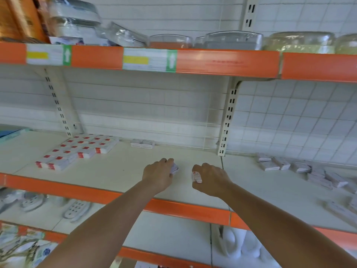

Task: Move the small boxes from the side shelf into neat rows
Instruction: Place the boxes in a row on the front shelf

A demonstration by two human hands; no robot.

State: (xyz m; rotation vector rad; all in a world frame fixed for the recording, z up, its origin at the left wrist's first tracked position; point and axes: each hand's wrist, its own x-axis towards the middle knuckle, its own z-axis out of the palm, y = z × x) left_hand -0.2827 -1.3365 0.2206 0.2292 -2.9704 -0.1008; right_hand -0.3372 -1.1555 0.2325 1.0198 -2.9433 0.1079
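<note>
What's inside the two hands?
Each hand holds a small white box. The left hand shows one box's corner; the right hand shows a box's printed end. The fingers cover the rest, so more boxes might be hidden.

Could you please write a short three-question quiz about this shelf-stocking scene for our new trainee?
1. True or false: both hands are empty.
2. Multiple choice: the loose pile of small boxes lies on the shelf section to the A) left, B) right, C) top.
3. Fill in: the neat rows of red-marked boxes sit on the same shelf as the hands, to the person's ____.

Key:
1. False; the left hand and the right hand each hold a small box.
2. B.
3. Left.
</note>
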